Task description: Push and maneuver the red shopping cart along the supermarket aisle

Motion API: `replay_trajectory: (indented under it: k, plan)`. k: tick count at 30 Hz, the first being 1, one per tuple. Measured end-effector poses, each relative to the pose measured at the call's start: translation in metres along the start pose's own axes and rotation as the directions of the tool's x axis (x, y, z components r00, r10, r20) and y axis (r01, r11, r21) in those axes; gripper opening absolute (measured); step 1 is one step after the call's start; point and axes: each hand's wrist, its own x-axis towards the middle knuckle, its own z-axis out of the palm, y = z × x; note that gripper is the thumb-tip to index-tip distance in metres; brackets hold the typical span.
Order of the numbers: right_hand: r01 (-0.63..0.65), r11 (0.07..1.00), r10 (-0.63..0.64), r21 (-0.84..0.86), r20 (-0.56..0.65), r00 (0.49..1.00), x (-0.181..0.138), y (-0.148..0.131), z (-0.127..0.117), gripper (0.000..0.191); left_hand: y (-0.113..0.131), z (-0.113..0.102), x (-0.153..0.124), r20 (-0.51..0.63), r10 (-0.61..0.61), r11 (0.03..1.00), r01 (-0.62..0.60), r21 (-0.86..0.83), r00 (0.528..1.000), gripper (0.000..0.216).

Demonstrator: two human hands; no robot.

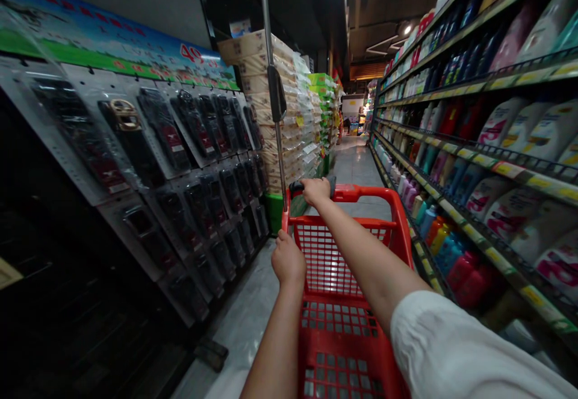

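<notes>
The red basket (401, 224) stood in front of the person on the aisle floor (361, 167), a metal pole (266, 14) rising at its far left corner. The right hand (316, 191) had its fingers bent closed around a dark grip (297, 189) at the far edge. The left hand (289, 260) curled its fingers together over the left edge, near that corner; their tips were hidden. Packaged belts (174, 128) hung to the left; bottles (501, 206) lined shelves to the right.

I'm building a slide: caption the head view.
Left hand and right hand on a red shopping cart beside shelved bottles.
</notes>
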Motion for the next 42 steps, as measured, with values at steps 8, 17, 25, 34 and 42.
replay_trajectory:
  k: [8, 17, 25, 34, 42]
  plan:
    - [0.335, 0.912, -0.346, 0.239, 0.007, 0.938, -0.011, -0.011, 0.024, 0.063, 0.001, -0.002, 0.000, 0.017, -0.009, 1.000, 0.009, -0.022, 1.000, 0.031]
    - [0.189, 0.722, -0.045, 0.665, -0.228, 0.973, -0.017, 0.003, 0.011, 0.047, -0.005, 0.003, 0.002, 0.009, 0.013, 0.998, -0.012, -0.068, 1.000, 0.040]
    - [0.383, 0.821, 0.083, 0.422, -0.754, 0.652, 0.020, -0.019, -0.101, 0.057, -0.010, 0.005, 0.001, -0.029, 0.022, 0.995, -0.025, -0.100, 0.999, 0.046]
    - [0.543, 0.836, -0.383, 0.083, -0.620, 0.684, 0.041, -0.038, -0.092, 0.068, -0.011, -0.004, 0.001, 0.068, -0.026, 0.975, 0.041, -0.217, 0.997, 0.044]
    - [0.688, 0.722, -0.623, 0.068, -0.368, 0.690, -0.011, -0.006, -0.002, 0.062, -0.008, -0.012, -0.001, 0.076, -0.067, 0.944, 0.088, -0.317, 0.995, 0.051]
